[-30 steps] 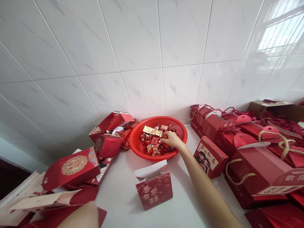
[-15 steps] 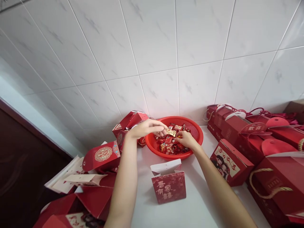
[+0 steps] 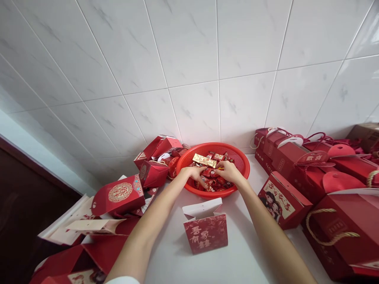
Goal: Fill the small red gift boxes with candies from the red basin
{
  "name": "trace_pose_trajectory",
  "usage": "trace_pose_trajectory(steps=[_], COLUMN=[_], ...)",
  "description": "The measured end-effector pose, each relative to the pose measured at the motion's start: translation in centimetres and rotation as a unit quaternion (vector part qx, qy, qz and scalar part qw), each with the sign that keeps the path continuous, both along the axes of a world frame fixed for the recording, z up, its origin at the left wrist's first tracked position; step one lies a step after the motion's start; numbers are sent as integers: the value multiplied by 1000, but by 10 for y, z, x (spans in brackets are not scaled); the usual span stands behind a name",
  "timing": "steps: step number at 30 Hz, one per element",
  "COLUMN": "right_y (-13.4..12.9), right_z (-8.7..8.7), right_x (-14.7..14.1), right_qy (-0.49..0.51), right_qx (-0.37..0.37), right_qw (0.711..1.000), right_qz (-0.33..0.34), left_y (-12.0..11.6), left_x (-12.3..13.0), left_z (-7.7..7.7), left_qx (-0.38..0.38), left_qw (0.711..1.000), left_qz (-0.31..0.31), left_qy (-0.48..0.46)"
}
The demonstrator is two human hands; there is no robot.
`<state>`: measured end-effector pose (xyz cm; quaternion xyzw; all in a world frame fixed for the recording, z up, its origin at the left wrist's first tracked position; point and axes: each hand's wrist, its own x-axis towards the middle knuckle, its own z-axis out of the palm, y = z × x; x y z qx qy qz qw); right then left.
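Observation:
A red plastic colander (image 3: 245, 165) stands by the wall with red-wrapped sweets (image 3: 211, 182) and a long gold-wrapped bar (image 3: 204, 160) in it. My left hand (image 3: 196, 173) reaches over its near left rim, thumb and fingers spread among the sweets. From the right, my right hand (image 3: 227, 172) rests on the sweets, thumb and forefinger apart beside a small yellow thing; its other fingers are partly hidden. Just in front of the colander, a small red gift box (image 3: 205, 234) stands upright with its top flaps open.
Red gift boxes (image 3: 118, 195) are heaped along the left, some with open lids. More boxes, several with rope handles (image 3: 331, 232), line the right side. White table (image 3: 189, 270) shows between my arms, and a tiled wall (image 3: 195, 114) rises behind.
My left hand has dropped from above the colander into the sweets, and its fingers have spread. The gold-wrapped bar now lies in full view. My right hand has barely moved.

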<state>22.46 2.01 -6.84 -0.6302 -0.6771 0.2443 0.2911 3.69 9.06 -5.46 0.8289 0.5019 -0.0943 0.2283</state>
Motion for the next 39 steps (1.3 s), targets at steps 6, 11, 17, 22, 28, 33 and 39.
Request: trace_pose_trajectory(steps=[6, 11, 17, 22, 28, 33, 39], right_y=[-1, -3, -3, -1, 3, 5, 0], right_z=[2, 5, 7, 6, 1, -2, 2], right_x=[1, 1, 2, 5, 9, 8, 9], right_qy=[-5, 14, 60, 112, 179, 263, 424], right_qx=[10, 23, 51, 54, 59, 57, 53], right_qw=[1000, 999, 994, 987, 977, 958, 904], right_qz=[-1, -38, -79, -105, -96, -96, -29], left_y=[-2, -7, -4, -2, 0, -3, -7], left_x=[-1, 6, 8, 8, 13, 21, 38], left_z=[-1, 3, 4, 4, 7, 6, 12], left_qx=[-1, 145, 254, 239, 178, 5, -22], left_qw=[1000, 984, 943, 932, 916, 856, 833], left_qz=[-4, 64, 170, 226, 172, 116, 68], left_qy=[-8, -82, -134, -153, -315, -503, -549])
